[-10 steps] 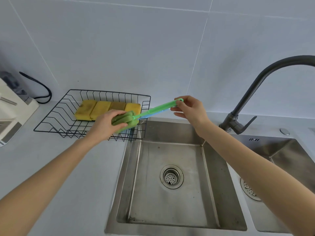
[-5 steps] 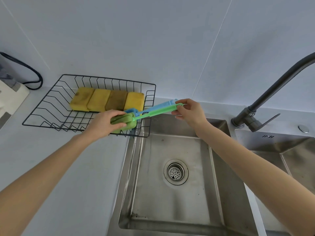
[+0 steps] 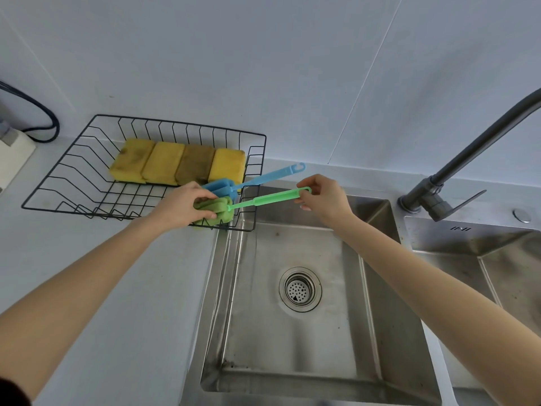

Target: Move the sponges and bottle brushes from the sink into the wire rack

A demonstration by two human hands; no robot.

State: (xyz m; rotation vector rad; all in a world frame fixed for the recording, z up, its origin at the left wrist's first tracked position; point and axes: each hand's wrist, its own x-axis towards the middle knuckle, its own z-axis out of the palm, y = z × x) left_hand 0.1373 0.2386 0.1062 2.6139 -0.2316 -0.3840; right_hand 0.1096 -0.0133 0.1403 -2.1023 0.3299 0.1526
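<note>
Head view. The green brush (image 3: pixel 248 204) has a thin, straight plastic handle with a loop at its far end and a soft, lobed foam head in a paler green. Its long axis runs from lower left to upper right: the head points left toward the wire rack (image 3: pixel 73 165), the looped end points right and slightly away toward the wall. The head sits at the rack's near right corner, at the rim; whether it rests on the wires cannot be told. The handle spans the gap above the left edge of the sink (image 3: pixel 322 347).

The left hand (image 3: pixel 181 208) is closed around the foam head, fingers curled over its top and thumb below. The right hand (image 3: pixel 325 197) pinches the looped end of the handle between thumb and fingertips, with the remaining fingers loosely bent.

The blue brush (image 3: pixel 254 178) has the same form: a foam head and a flat handle ending in a hook. It lies just behind the green one and roughly parallel to it, head inside the rack's right end, handle projecting over the rack's right rim toward the wall.

Four yellow sponges (image 3: pixel 178 164) lie side by side in a row along the rack's rear half, touching one another; two are visibly darker and stained. The sink basin shows only its drain (image 3: pixel 300 288).
</note>
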